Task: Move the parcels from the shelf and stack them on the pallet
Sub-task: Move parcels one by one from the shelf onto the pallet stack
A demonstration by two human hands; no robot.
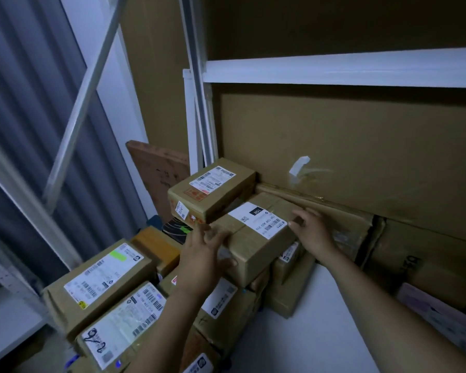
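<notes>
Two hands at one parcel (253,246), a brown box with a white label marked 15H. Left hand (203,254) wide open, fingers (213,236) spread and straight, flat against the near left end of that box. Right hand (314,230) open as well, thumb out beside the label, fingers (311,214) laid across the right end of the top. Tips there blurred; no telling whether hooked over the far edge.

Parcel level, perched on a heap of lower parcels (288,281), with a small box (213,192) resting on its far left corner and touching it. Lower parcels half hidden by it and by the left arm. Just right of the right hand, a crushed carton (347,230), its front dented and partly in shadow. At lower left, two labelled parcels (100,278) side by side, one with a green patch, the other with black scrawl, cut off by the bottom edge. Between heap and wall, a dark item (175,230) and an orange box (156,243), hard to make out.

White shelf board (301,340) at lower right, under the right arm. Behind, a large cardboard sheet (361,146) standing upright with a scrap of tape (299,165) on it. Above that, a white beam (334,68), joined to a white post (190,117) at left. Farther left, a grey ribbed wall (24,103) and a slanted metal brace (86,84).
</notes>
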